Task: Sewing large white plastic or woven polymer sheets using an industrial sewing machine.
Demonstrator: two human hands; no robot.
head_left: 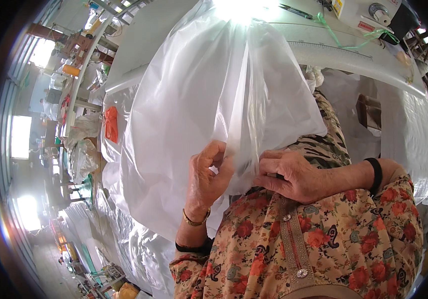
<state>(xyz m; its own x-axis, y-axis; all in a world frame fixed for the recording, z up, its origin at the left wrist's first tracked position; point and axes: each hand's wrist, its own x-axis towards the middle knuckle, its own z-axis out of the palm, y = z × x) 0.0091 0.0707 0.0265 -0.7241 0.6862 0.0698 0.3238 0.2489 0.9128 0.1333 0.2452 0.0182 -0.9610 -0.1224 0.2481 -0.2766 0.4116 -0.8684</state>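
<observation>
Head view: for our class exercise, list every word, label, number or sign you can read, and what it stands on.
None legible.
Yellow label on the white machine: too small.
Red label, same machine: too small.
Ruler-like scale along the table: too fine.
Translucent plastic: no print visible.

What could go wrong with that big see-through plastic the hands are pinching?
Two things, maybe. The plastic sheet looks thin, and the left hand and right hand pinch it close together, so it might tear or slip there. Also, the gold-coloured bracelet on the left wrist is close to the plastic and could perhaps snag it.
</observation>
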